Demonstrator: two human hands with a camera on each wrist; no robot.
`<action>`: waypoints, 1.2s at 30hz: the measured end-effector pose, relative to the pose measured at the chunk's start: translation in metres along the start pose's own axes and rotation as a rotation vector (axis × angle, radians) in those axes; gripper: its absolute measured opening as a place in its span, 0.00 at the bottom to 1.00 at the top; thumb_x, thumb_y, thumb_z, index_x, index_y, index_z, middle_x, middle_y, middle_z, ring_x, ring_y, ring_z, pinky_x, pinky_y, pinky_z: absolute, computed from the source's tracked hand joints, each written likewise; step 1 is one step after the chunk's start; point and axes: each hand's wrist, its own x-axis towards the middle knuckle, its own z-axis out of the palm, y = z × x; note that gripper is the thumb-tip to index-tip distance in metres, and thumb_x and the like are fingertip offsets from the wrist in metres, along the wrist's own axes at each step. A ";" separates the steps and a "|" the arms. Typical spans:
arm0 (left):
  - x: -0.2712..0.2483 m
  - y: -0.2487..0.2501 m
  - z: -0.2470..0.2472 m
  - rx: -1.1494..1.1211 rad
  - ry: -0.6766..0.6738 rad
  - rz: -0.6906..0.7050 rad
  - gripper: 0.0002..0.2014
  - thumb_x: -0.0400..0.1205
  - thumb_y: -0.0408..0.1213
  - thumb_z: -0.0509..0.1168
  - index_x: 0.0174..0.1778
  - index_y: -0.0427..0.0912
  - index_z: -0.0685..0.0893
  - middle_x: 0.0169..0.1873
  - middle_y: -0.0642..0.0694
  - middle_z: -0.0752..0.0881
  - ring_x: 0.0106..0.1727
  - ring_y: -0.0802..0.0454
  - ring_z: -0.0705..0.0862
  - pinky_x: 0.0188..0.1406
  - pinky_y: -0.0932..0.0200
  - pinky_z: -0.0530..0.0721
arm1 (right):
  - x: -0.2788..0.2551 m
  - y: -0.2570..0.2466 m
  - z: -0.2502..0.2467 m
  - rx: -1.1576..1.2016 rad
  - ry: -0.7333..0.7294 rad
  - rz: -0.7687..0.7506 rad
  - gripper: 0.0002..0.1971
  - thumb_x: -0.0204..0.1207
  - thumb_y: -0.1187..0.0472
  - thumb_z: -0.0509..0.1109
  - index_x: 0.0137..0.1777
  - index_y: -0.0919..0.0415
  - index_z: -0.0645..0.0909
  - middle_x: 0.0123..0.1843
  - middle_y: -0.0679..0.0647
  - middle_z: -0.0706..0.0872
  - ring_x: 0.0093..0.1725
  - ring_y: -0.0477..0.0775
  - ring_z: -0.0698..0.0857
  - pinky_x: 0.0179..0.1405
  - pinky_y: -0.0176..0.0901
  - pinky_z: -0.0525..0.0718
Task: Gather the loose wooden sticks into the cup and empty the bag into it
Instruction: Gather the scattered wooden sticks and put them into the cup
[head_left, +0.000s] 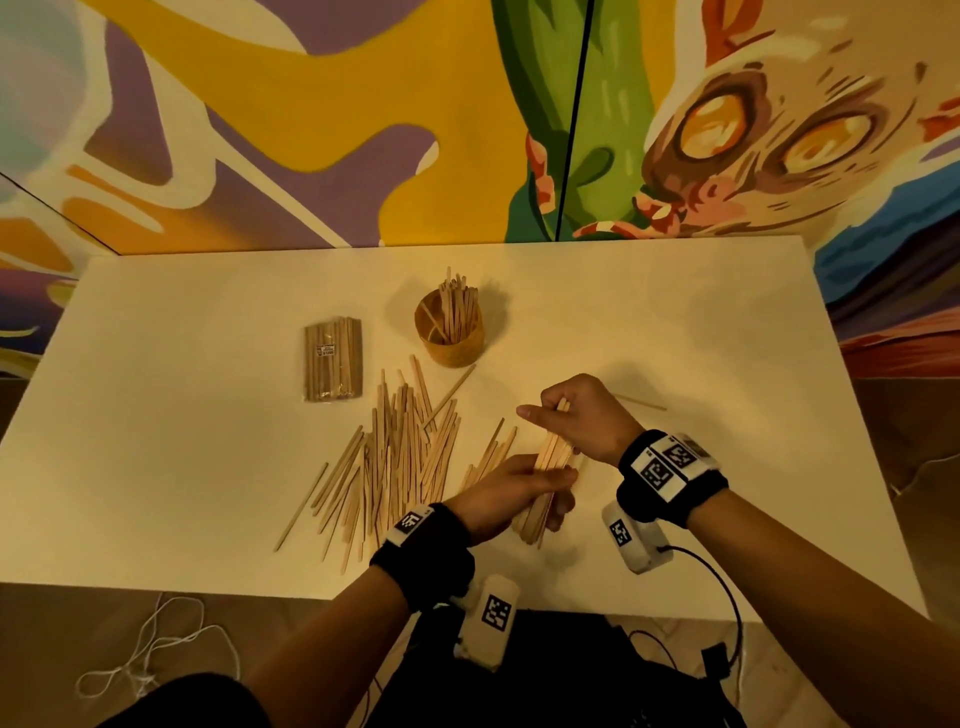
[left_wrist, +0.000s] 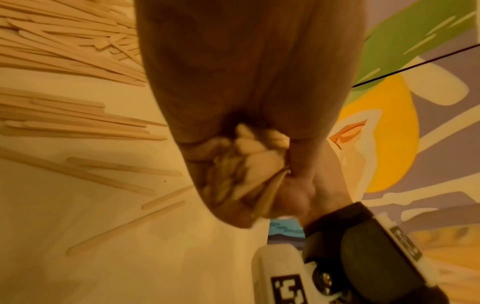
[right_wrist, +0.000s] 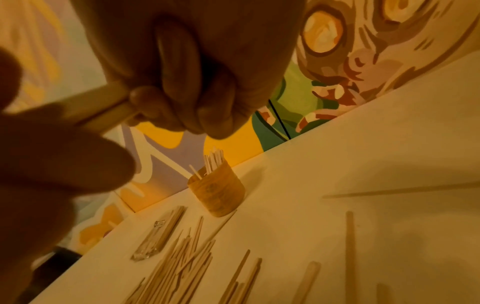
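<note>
A bundle of wooden sticks (head_left: 548, 467) is held above the white table (head_left: 208, 322) by both hands. My left hand (head_left: 511, 493) grips its near end, and the stick ends (left_wrist: 249, 162) show inside that fist. My right hand (head_left: 569, 415) pinches the far end (right_wrist: 103, 107). A brown cup (head_left: 451, 338) (right_wrist: 217, 191) stands behind, with several sticks upright in it. A loose pile of sticks (head_left: 395, 457) (left_wrist: 64, 61) (right_wrist: 176, 271) lies to the left of my hands. The clear bag of sticks (head_left: 332, 358) (right_wrist: 158, 236) lies flat, left of the cup.
One stray stick (head_left: 639, 402) lies right of my right hand, another single stick (head_left: 451, 389) in front of the cup. A painted wall (head_left: 467, 104) rises right behind the table. White cord (head_left: 156, 654) lies on the floor at the near left.
</note>
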 end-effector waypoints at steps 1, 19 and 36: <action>0.001 0.003 -0.003 0.016 -0.010 0.014 0.12 0.86 0.39 0.62 0.39 0.38 0.82 0.34 0.43 0.85 0.32 0.50 0.82 0.43 0.57 0.80 | -0.001 -0.001 0.001 -0.040 -0.026 -0.016 0.25 0.77 0.52 0.74 0.23 0.59 0.68 0.20 0.49 0.63 0.19 0.45 0.66 0.21 0.37 0.70; -0.010 0.009 0.010 0.132 -0.175 0.048 0.14 0.86 0.28 0.59 0.37 0.37 0.86 0.37 0.42 0.89 0.44 0.46 0.88 0.60 0.59 0.81 | -0.024 0.002 0.005 -0.020 -0.011 -0.142 0.27 0.80 0.51 0.70 0.26 0.72 0.73 0.23 0.55 0.65 0.24 0.46 0.63 0.27 0.38 0.65; -0.024 -0.009 0.041 -0.142 0.104 -0.073 0.08 0.82 0.29 0.61 0.36 0.35 0.81 0.28 0.43 0.82 0.26 0.51 0.80 0.34 0.57 0.82 | -0.036 0.008 0.019 -0.088 -0.182 -0.340 0.24 0.73 0.66 0.74 0.21 0.48 0.68 0.20 0.43 0.74 0.25 0.41 0.73 0.32 0.29 0.70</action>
